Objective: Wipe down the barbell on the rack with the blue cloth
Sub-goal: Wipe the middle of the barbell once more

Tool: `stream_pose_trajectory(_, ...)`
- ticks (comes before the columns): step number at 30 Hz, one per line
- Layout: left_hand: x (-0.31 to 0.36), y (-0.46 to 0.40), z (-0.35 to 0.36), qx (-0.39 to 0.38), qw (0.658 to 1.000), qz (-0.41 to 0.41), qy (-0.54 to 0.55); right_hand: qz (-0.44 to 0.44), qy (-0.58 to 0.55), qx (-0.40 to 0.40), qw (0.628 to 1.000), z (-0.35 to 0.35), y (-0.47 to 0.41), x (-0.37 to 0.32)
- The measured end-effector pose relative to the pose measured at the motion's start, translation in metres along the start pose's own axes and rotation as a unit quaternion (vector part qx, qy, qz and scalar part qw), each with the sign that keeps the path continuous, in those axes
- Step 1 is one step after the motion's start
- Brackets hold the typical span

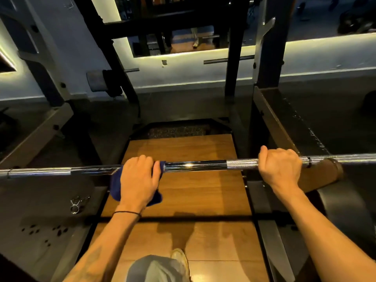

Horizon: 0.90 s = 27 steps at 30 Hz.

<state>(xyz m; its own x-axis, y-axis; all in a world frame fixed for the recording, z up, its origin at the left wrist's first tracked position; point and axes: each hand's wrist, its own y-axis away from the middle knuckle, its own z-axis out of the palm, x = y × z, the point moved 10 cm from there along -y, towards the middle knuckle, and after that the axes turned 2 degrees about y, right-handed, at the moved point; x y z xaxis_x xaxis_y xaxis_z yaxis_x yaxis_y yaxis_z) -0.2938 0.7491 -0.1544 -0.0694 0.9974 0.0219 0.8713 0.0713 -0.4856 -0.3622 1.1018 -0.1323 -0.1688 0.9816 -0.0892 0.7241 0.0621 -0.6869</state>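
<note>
A chrome barbell (pixel 195 165) runs across the view at about waist height, resting on the rack. My left hand (pixel 138 180) grips the bar left of centre with the dark blue cloth (pixel 115 186) wrapped between palm and bar; cloth ends hang below the hand. My right hand (pixel 279 168) grips the bare knurled part of the bar to the right, fingers curled over the top. The smooth middle section between my hands is shiny.
Black rack uprights (pixel 268 58) stand behind the bar on both sides. A wooden lifting platform (pixel 183 196) lies below. A spring collar clip (pixel 76 204) lies on the dark mat at the left. A dark bench pad (pixel 345 210) sits at the right.
</note>
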Motion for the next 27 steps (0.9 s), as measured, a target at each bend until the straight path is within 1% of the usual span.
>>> stream_pose_trajectory(2,0.002,-0.001,0.006,-0.011,0.999,-0.033,-0.019,0.009,0.006,-0.010,1.000,0.003,0.001,0.002)
stream_pose_trajectory(4,0.019,-0.005,0.007,-0.006,0.997,-0.064,-0.035,0.014,0.011,-0.016,1.000,0.005,0.002,0.002)
stream_pose_trajectory(5,0.033,-0.007,0.008,-0.021,0.997,-0.061,-0.032,0.017,0.014,-0.014,1.000,0.005,0.003,0.002)
stream_pose_trajectory(8,0.095,-0.013,0.009,-0.067,0.998,-0.004,0.001,0.025,0.021,-0.020,0.999,0.009,0.003,0.003)
stream_pose_trajectory(11,0.165,-0.013,0.016,-0.092,0.994,0.050,0.028,0.023,0.029,-0.025,0.999,0.010,0.005,0.002)
stream_pose_trajectory(14,0.194,-0.017,0.024,-0.098,0.991,0.084,0.029,0.020,0.033,-0.020,0.999,0.009,0.001,0.002)
stream_pose_trajectory(16,0.185,-0.017,0.023,-0.100,0.989,0.101,0.046,0.021,0.032,-0.028,0.999,0.009,0.000,0.003)
stream_pose_trajectory(18,0.162,-0.017,0.011,-0.080,0.990,0.099,0.066,0.019,0.035,-0.024,0.999,0.009,0.001,0.003)
stream_pose_trajectory(19,0.151,-0.018,0.006,-0.076,0.990,0.105,0.059,0.018,0.035,-0.021,0.999,0.008,0.002,0.003)
stream_pose_trajectory(21,0.128,-0.017,0.008,-0.092,0.986,0.136,0.017,0.017,0.030,-0.014,0.999,0.007,0.003,0.003)
stream_pose_trajectory(22,0.110,-0.015,0.007,-0.098,0.986,0.134,0.002,0.017,0.026,-0.012,0.999,0.007,0.003,0.003)
stream_pose_trajectory(23,0.089,-0.014,0.004,-0.089,0.988,0.123,-0.001,0.017,0.024,-0.011,0.999,0.007,0.004,0.002)
stream_pose_trajectory(25,0.041,-0.008,-0.009,-0.038,0.995,0.087,0.023,0.019,0.027,-0.017,0.999,0.007,0.005,0.001)
stream_pose_trajectory(27,0.003,0.002,-0.011,-0.021,0.998,0.050,0.040,0.022,0.032,-0.015,0.999,0.006,0.007,0.001)
